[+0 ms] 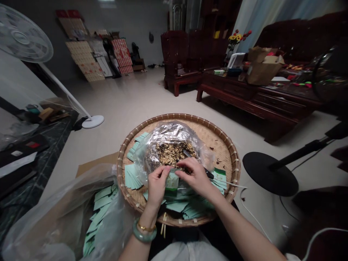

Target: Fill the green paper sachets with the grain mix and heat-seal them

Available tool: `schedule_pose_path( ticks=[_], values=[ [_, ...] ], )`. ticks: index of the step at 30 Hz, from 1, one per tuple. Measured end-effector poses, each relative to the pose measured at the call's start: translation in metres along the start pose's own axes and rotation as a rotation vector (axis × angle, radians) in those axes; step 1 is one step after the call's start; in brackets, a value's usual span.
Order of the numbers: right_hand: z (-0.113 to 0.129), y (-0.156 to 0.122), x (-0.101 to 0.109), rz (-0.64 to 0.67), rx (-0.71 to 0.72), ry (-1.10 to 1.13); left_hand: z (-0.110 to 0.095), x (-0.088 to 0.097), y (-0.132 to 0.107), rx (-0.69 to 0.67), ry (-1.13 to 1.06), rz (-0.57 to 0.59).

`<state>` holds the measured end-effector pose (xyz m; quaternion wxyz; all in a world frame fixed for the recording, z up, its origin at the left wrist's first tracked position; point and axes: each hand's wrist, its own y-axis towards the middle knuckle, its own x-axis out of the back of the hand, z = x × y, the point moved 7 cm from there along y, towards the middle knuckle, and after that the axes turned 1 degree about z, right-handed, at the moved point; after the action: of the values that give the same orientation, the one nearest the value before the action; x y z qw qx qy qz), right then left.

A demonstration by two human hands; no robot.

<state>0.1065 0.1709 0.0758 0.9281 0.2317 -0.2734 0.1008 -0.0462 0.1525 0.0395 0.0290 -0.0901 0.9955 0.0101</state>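
A round woven bamboo tray (230, 152) rests on my lap. In its middle lies an open clear plastic bag (168, 136) holding loose dried tea leaves (172, 152). My left hand (157, 185) and my right hand (196, 176) both pinch a small green and white packet (172, 181) held upright at the bag's near edge. My right hand also grips a thin dark spoon-like tool (190, 156) whose end reaches into the leaves. Green packets (133, 175) lie scattered on the tray around the bag.
A large clear bag (67, 214) at lower left holds more green packets. A white standing fan (25, 36) is at far left, a black fan base (269, 174) at right. A dark wooden table (258, 96) and chairs stand behind. A white cable (252, 214) runs on the floor.
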Motion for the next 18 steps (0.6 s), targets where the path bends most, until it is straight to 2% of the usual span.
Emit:
schedule_pose_path(
  ticks=[4,11,13,15,18],
  values=[
    [0.013,-0.003,-0.007,-0.080,-0.040,0.138,0.002,-0.004,-0.003,0.016,-0.012,0.045],
    [0.002,-0.005,-0.014,-0.004,-0.147,0.244,0.001,0.000,-0.005,0.026,0.080,0.038],
    [-0.006,-0.007,-0.013,-0.040,-0.237,0.291,-0.007,0.002,-0.008,-0.076,0.189,-0.016],
    [-0.013,-0.008,-0.012,-0.112,-0.325,0.378,-0.020,0.000,-0.015,-0.252,0.342,-0.070],
    [-0.016,-0.010,-0.012,-0.201,-0.381,0.534,-0.028,-0.014,-0.028,-0.455,0.561,-0.027]
  ],
)
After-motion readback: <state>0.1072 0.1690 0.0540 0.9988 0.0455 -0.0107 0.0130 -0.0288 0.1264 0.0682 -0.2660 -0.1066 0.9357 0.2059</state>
